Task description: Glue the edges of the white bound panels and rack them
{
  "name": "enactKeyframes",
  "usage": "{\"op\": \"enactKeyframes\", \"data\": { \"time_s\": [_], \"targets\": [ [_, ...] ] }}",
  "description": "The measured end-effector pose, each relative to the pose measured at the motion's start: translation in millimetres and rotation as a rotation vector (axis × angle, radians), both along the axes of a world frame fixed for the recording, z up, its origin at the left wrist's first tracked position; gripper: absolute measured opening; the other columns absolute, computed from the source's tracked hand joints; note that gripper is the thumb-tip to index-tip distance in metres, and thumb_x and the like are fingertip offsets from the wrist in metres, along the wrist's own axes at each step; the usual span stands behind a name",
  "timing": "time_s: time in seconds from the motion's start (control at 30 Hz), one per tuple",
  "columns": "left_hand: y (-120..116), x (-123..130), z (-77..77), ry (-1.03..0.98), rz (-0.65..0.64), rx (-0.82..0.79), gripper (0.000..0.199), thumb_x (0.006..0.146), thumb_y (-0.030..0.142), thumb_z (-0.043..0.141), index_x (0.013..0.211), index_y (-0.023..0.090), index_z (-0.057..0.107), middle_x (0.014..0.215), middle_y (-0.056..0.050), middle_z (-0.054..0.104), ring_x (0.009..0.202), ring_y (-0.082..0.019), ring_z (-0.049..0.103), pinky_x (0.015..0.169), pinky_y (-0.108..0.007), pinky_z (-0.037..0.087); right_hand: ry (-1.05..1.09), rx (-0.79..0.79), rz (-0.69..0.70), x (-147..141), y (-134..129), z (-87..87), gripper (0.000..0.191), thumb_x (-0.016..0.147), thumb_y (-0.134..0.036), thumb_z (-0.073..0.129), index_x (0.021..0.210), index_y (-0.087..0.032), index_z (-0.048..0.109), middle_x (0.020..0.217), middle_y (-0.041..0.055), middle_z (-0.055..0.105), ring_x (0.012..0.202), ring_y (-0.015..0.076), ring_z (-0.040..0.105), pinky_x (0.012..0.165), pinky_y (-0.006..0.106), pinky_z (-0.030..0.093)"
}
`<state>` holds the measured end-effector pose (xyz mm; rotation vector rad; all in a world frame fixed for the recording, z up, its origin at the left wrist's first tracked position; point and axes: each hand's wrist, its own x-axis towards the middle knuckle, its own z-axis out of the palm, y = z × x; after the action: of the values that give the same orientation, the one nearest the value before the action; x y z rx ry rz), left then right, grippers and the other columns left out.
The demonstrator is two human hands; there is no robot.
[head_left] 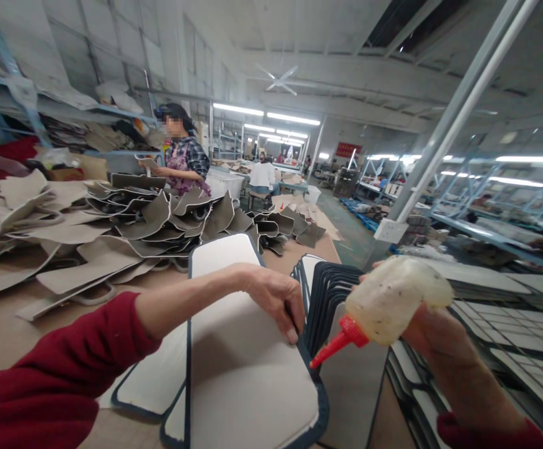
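Note:
My left hand [278, 302] grips the right edge of a pale rounded panel [247, 374] with dark blue edging, thumb on its face and fingers curled over the rim. In my right hand [423, 327] is a squeeze glue bottle [393, 299], cloudy and yellowish, tilted downward. Its red nozzle [336, 343] points left, with the tip at the panel's dark edge just below my left hand. Under and left of the panel lie similar edged panels [156, 374]. Behind the nozzle, several more stand in a stacked row [331, 293].
Grey and beige cut pieces [168, 218] with handles are heaped across the table [0, 337]. Beyond the heap a co-worker [184, 156] stands holding a piece. On the right, a wire rack [523, 337] holds more panels, near a slanting metal post [449, 137] with a socket box.

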<state>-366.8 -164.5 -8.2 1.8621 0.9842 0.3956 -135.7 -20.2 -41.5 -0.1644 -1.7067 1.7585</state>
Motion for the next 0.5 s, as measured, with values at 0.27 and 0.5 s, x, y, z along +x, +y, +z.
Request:
{"op": "enactKeyframes", "data": {
  "time_s": [0.27,0.5],
  "targets": [
    [-13.8,-12.3,-12.1,0.047,0.087,0.013,0.011,0.074,0.012,0.073,0.084,0.012,0.077,0.072,-0.001,0.074,0.065,-0.011,0.062,0.061,-0.016,0.045,0.245,0.008,-0.182,9.6,-24.2,41.2,0.051,0.067,-0.048,0.075,0.114,-0.032,0.063,0.124,-0.0002,0.058,0.115,0.025,0.055,0.08,0.033,0.057],
    [-25.6,-23.1,-22.5,0.059,0.134,0.028,0.014,0.072,0.025,0.077,0.079,0.013,0.078,0.068,-0.002,0.072,0.062,-0.012,0.06,0.059,-0.017,0.044,0.038,0.405,-0.407,9.0,-3.6,63.1,0.061,0.055,-0.039,0.086,0.112,-0.029,0.064,0.109,0.0064,0.062,0.107,0.03,0.058,0.094,0.047,0.049]
  ]
}}
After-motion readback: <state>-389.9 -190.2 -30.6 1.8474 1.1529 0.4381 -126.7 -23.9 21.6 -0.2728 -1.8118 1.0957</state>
